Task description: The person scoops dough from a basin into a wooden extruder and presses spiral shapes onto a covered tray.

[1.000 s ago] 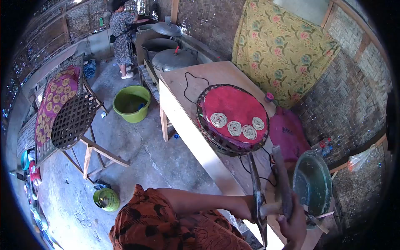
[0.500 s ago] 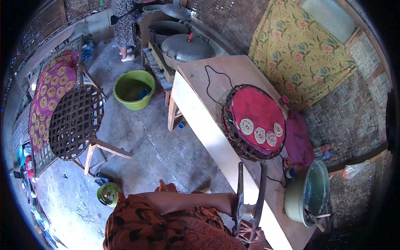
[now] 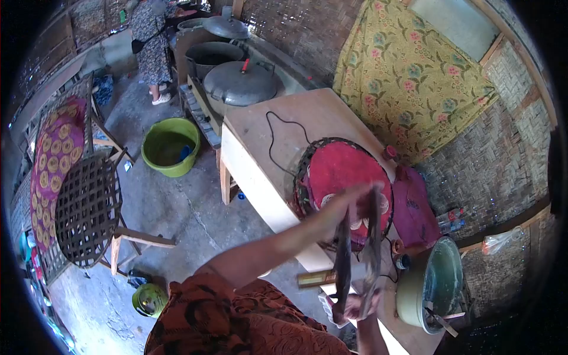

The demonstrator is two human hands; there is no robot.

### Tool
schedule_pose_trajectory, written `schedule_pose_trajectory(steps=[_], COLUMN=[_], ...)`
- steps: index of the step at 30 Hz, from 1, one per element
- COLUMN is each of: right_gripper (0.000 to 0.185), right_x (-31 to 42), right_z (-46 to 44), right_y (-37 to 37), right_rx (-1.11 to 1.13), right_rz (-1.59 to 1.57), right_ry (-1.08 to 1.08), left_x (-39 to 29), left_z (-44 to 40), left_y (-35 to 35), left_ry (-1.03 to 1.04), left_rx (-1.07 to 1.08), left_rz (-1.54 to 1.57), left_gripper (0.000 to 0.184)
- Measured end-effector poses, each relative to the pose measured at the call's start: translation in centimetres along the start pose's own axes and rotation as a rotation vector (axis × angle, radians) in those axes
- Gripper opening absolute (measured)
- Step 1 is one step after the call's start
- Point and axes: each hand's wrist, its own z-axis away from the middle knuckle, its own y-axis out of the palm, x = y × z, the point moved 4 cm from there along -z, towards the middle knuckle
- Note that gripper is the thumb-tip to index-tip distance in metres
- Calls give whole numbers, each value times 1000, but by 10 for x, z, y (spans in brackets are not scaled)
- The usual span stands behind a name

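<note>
A wooden hand press with two long dark bars (image 3: 342,260) stands upright before me. Low on it, my right hand (image 3: 358,306) is closed around the ends of the bars. My left arm stretches across, and my left hand (image 3: 368,192) is at the upper end of the right bar, smeared by motion; its fingers cannot be made out. A brass-coloured cylinder (image 3: 316,278) sticks out to the left between the bars. Behind the press, a round dark woven tray (image 3: 300,188) with a red cloth (image 3: 343,163) holds pale coils of noodle strands, partly hidden by my arm.
The tray rests on a wooden table (image 3: 254,127) with a black cord. A pale green tub (image 3: 414,293) with utensils stands at right. On the floor is a green basin (image 3: 157,161). A lattice tray (image 3: 89,207) leans at left. Big pots (image 3: 242,86) and another person (image 3: 151,44) are at the back.
My left hand has risen from the low part of the press to the top of its bars. The view has shifted, and the brass-coloured cylinder now shows.
</note>
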Motion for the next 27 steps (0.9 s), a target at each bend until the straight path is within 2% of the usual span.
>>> schedule_pose_trajectory(steps=[2,3,4,8,9,11,14,17,19,22,23,25,27], right_gripper=[121,122,116,109,109,94,87,83,77,70,70,70,69], right_x=[63,89,132,239,251,262,272,299,307,312,312,310,311], right_z=[-4,6,-15,-57,-72,-97,-116,-112,-113,-118,-118,-117,-112], right_y=[-19,-37,-25,-49,-52,-63,-61,-50,-55,-50,-43,-30,-22], right_rx=[31,-146,-78,-493,-497,-677,-619,-729,-746,-884,-885,-820,-824], right_rz=[54,-418,100,366,364,382,470,644,671,785,782,748,738], right_ry=[-10,-53,2,186,183,227,277,356,369,281,277,339,284], left_x=[-43,-63,-81,-96,-99,-102,-100,-99,-115,-140,-144,-145,-136], left_z=[-54,-77,-98,-183,-194,-202,-198,-192,-198,-198,-194,-185,-181], left_y=[-2,-6,-9,-95,-122,-160,-189,-185,-174,-159,-158,-155,-152], left_ry=[-37,-29,-19,71,134,199,283,307,421,407,403,375,374], left_rx=[168,155,143,194,109,21,31,-19,59,56,57,61,55], left_rz=[70,94,119,258,318,383,486,548,473,456,454,487,489], left_gripper=[66,70,74,66,60,55,47,44,44,45,45,56,56])
